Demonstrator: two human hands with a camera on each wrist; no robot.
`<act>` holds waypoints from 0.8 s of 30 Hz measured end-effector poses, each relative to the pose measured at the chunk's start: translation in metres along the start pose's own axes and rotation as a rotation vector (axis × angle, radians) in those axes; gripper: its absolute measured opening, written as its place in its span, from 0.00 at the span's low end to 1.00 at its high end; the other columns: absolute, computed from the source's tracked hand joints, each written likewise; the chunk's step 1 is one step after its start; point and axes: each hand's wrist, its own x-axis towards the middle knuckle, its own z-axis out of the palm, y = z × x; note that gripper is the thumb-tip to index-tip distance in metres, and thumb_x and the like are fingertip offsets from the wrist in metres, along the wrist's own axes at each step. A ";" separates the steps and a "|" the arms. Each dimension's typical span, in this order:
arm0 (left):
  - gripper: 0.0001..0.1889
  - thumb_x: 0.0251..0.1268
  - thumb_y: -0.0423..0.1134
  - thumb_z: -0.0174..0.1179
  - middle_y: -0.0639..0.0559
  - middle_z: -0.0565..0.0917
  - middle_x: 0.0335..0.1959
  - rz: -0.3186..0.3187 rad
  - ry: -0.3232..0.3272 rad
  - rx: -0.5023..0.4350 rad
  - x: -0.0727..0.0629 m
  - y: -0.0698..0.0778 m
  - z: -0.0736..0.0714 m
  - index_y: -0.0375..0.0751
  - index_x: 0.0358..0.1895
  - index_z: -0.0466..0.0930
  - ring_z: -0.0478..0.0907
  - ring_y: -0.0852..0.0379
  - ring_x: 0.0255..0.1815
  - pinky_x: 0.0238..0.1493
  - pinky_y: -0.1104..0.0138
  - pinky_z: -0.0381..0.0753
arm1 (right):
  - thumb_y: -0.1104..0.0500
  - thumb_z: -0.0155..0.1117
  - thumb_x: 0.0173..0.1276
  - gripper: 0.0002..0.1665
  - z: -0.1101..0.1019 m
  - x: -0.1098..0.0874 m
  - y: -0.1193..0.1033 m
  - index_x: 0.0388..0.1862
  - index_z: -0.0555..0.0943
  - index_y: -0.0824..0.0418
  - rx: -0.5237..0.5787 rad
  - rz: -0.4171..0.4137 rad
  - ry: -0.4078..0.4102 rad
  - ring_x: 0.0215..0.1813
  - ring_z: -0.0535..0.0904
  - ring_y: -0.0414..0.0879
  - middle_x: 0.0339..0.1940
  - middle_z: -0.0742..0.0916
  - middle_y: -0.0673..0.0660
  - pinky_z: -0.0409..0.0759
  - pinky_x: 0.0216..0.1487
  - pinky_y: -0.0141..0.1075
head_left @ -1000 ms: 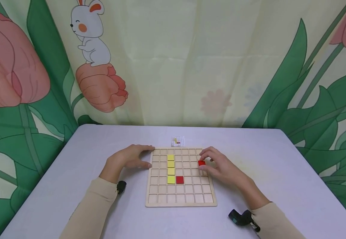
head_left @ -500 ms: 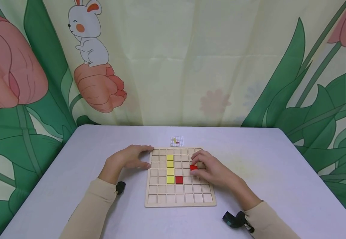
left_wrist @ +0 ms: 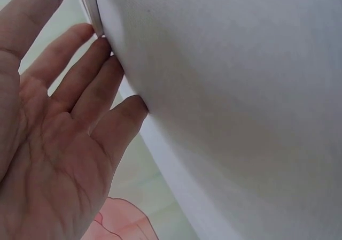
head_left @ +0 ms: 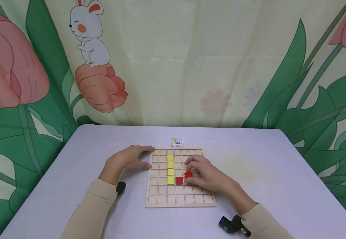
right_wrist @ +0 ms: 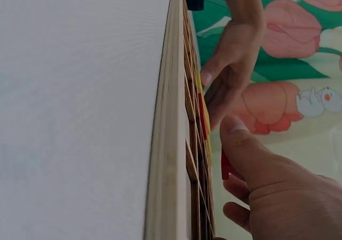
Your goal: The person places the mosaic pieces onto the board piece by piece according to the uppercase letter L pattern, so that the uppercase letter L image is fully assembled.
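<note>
A wooden grid board lies flat on the table. Four cells down one column hold yellow tiles, and a red tile sits just right of the lowest of them. Between thumb and fingers, my right hand pinches another red tile, close over the cell beside the placed red one; the right wrist view shows this pinched tile raised above the grid. My left hand rests along the board's left edge, thumb and fingers spread, its fingers extended in the left wrist view.
Just beyond the board's far edge lies a small printed card with a grid pattern in yellow and red. The white table ends at a curtain printed with tulips and a rabbit.
My right hand has carried the red tile left and toward me, from the board's right edge to near the placed red tile. The left hand has stayed at the board's edge.
</note>
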 end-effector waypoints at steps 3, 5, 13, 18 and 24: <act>0.42 0.59 0.51 0.76 0.49 0.68 0.79 -0.003 0.002 0.004 0.000 0.000 0.001 0.54 0.77 0.68 0.60 0.45 0.81 0.78 0.47 0.62 | 0.48 0.77 0.65 0.12 0.002 0.000 -0.002 0.40 0.83 0.49 -0.002 -0.005 -0.004 0.66 0.71 0.47 0.58 0.81 0.49 0.67 0.67 0.53; 0.42 0.59 0.51 0.76 0.49 0.68 0.79 -0.001 0.005 0.003 0.001 0.000 0.001 0.54 0.77 0.68 0.60 0.45 0.81 0.78 0.47 0.62 | 0.48 0.77 0.64 0.12 0.003 0.000 -0.002 0.39 0.83 0.49 -0.008 -0.006 0.001 0.66 0.71 0.46 0.57 0.81 0.48 0.67 0.65 0.53; 0.43 0.59 0.52 0.76 0.48 0.68 0.79 0.017 -0.001 -0.001 0.002 -0.003 0.002 0.53 0.77 0.69 0.60 0.44 0.81 0.78 0.47 0.62 | 0.45 0.77 0.63 0.12 0.006 0.002 -0.005 0.36 0.83 0.46 -0.095 0.032 -0.014 0.62 0.72 0.45 0.55 0.81 0.47 0.69 0.62 0.50; 0.41 0.61 0.52 0.74 0.50 0.68 0.79 0.036 0.006 0.015 0.001 -0.005 0.001 0.54 0.77 0.69 0.60 0.46 0.81 0.79 0.48 0.62 | 0.45 0.77 0.63 0.13 0.007 0.003 -0.007 0.37 0.82 0.47 -0.119 0.021 -0.009 0.61 0.72 0.45 0.55 0.82 0.47 0.69 0.59 0.48; 0.41 0.61 0.52 0.74 0.49 0.67 0.79 0.042 0.001 0.007 0.001 -0.005 0.000 0.54 0.77 0.69 0.60 0.45 0.81 0.78 0.47 0.61 | 0.43 0.77 0.62 0.15 0.007 0.003 -0.005 0.37 0.82 0.46 -0.132 0.026 -0.014 0.61 0.72 0.44 0.53 0.81 0.44 0.68 0.58 0.46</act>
